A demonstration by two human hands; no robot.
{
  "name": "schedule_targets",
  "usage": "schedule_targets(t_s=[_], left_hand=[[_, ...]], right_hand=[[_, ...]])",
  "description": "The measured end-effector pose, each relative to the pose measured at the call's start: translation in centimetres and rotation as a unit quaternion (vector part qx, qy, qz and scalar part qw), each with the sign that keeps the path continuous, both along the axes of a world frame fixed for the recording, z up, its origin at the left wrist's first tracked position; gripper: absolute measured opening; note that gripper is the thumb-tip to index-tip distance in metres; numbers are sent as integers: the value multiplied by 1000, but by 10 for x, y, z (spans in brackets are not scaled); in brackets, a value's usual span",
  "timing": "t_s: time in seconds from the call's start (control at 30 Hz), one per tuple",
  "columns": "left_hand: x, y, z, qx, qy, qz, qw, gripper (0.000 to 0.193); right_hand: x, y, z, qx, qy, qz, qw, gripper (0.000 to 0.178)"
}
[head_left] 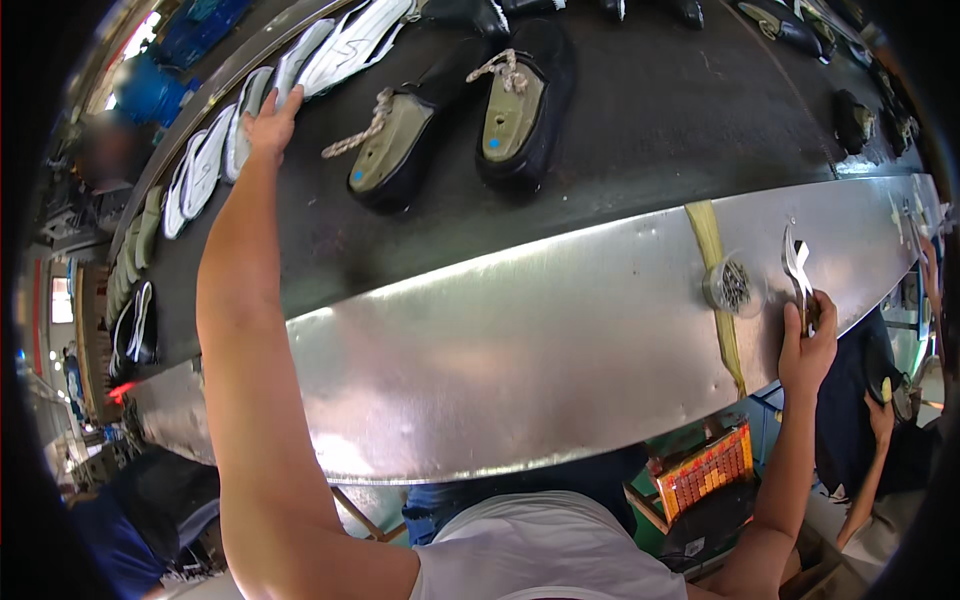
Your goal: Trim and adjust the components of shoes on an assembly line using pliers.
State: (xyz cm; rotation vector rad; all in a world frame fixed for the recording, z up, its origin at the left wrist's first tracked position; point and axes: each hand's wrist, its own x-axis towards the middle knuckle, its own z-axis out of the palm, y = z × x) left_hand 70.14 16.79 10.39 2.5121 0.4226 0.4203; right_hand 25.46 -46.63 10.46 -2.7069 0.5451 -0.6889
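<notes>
— Where is your left hand?

— Your left hand (pixel 270 122) reaches to the upper left of the frame, fingers spread apart and laid flat on a white sole (pixel 243 125) in the row of white soles (pixel 205 165) along the far edge of the dark conveyor belt (pixel 640 120). It grips nothing; it only touches.

— And moving right?

— Two dark shoe uppers on lasts lie sole-up near the top centre: the left shoe (pixel 390 150) with a beige lace trailing, the right shoe (pixel 522 105) just beside it. Below them runs the shiny metal ledge (pixel 520 340).

— Your right hand?

— At the right of the frame, your right hand (pixel 808 345) is closed tight around the handles of metal pliers (pixel 797 268), whose head points up. A small clear container of nails (pixel 733 287) sits just beside it on the ledge.
</notes>
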Motion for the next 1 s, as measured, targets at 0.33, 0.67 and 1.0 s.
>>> schedule_targets(t_s=[0.33,0.67,1.0], left_hand=[[49,-46,4,111,129,-87,982,112],[-143,-29,63,138,119,-136,974,89],[-495,47,126,145,130,-112,974,50]], right_hand=[[9,11,8,8,-11,15,1000,39],[11,10,9,-19,-2,18,1000,43],[15,2,0,-61,-10,55,997,51]])
